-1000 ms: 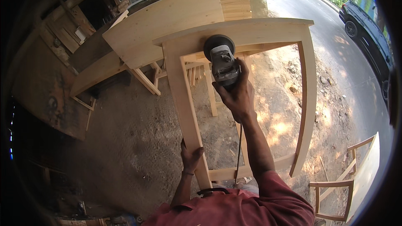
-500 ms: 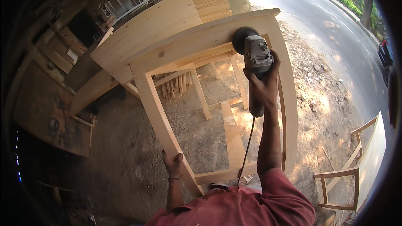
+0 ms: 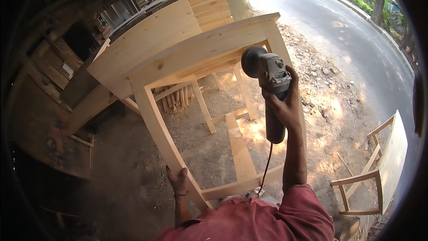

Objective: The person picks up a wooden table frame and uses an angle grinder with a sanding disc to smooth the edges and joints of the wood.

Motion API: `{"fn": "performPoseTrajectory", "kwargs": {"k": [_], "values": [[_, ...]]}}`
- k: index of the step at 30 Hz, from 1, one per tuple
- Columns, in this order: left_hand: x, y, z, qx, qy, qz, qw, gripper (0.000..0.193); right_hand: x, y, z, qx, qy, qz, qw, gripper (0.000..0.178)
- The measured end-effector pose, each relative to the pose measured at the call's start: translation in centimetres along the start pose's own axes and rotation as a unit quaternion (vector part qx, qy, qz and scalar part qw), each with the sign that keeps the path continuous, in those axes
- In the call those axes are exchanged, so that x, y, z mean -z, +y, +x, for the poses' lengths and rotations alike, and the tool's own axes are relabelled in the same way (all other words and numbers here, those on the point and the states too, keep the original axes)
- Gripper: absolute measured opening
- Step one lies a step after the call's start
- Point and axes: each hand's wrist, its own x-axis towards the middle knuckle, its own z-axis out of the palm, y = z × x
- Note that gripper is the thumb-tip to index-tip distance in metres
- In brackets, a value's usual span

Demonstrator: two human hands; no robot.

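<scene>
My right hand [image 3: 287,100] is wrapped round a grey angle grinder [image 3: 275,76] with a dark round disc [image 3: 253,61] at its far end. A black cord runs back from its handle toward my body. The disc overlaps the inner edge of the wide far board of a pale wooden table frame [image 3: 171,140], near its far right corner; I cannot tell whether it touches the wood. Lower left, my left hand [image 3: 177,179] is closed on the frame's left leg, thumb on the near side. My forearms and red sleeves come in from below.
A large pale panel [image 3: 147,40] and stacked boards [image 3: 205,2] stand beyond the frame. At right, a small wooden table [image 3: 379,169] lies on its side. Wood strips [image 3: 178,97] lie under the frame; rubble [image 3: 321,71] borders the road [image 3: 321,22].
The grinder has come back toward me, its disc shifting from the face of the wide far board to that board's inner edge. My left hand keeps its hold; the whole view has shifted slightly.
</scene>
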Motion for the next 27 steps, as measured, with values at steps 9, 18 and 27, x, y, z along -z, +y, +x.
{"fn": "performPoseTrajectory", "kwargs": {"k": [9,18,27], "values": [[0.5,-0.9,-0.5,-0.023,-0.023,-0.012,0.999,0.1,7.6,-9.5,1.0,-0.114,-0.115,-0.301,0.94,0.074],[0.3,-2.1,-0.4,-0.031,0.013,0.023,0.999,0.096,3.6,-14.6,8.2,-0.179,-0.255,-0.539,0.783,0.084],[-0.1,-1.1,-0.9,-0.078,0.085,0.101,0.988,0.088,1.6,-13.4,12.3,-0.092,-0.346,-0.545,0.758,0.064]]}}
